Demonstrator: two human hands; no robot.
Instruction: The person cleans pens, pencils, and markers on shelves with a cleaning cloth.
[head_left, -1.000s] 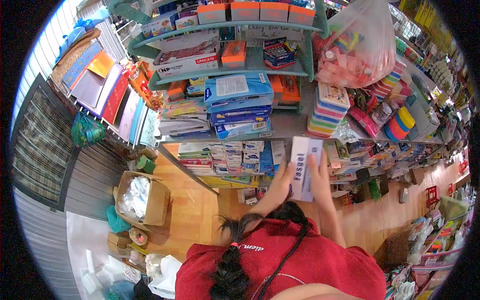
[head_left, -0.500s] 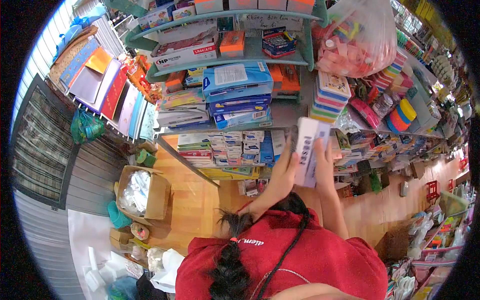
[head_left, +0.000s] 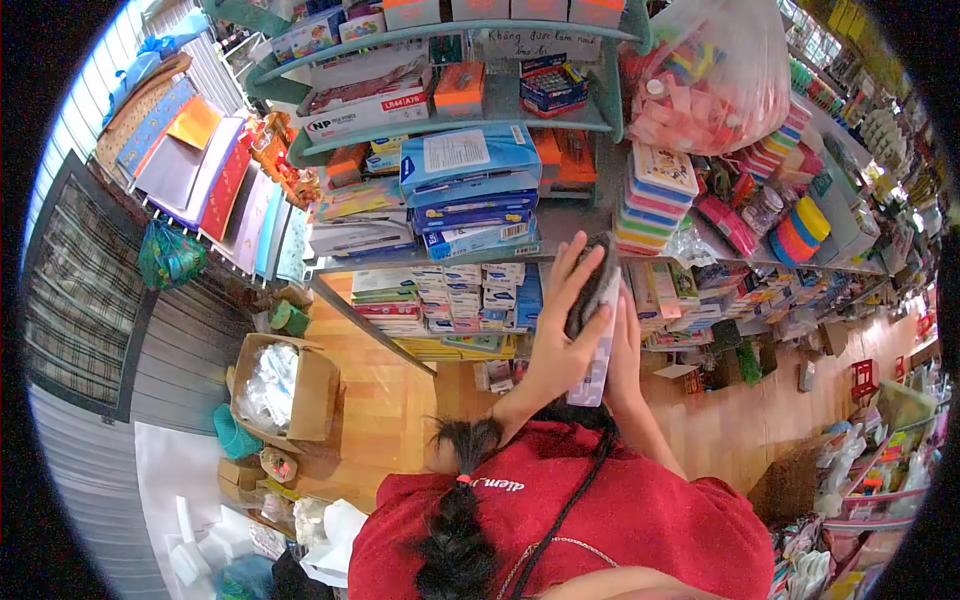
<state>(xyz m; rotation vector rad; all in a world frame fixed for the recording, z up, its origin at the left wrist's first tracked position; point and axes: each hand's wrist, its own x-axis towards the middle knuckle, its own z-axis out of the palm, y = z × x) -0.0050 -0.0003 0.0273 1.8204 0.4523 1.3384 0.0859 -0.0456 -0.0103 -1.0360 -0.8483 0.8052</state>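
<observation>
A white box point(head_left: 592, 372) filled the gap between the left hand point(head_left: 560, 345) and the right hand point(head_left: 624, 350). Left of centre, bare floor point(head_left: 385, 420) left room to pass until a cardboard box point(head_left: 318, 400). More floor opened at centre right. Above, the counter point(head_left: 572, 222) blocked the way, with stacked boxes point(head_left: 655, 205) and a bulging plastic bag point(head_left: 710, 90) crowding the upper right.
</observation>
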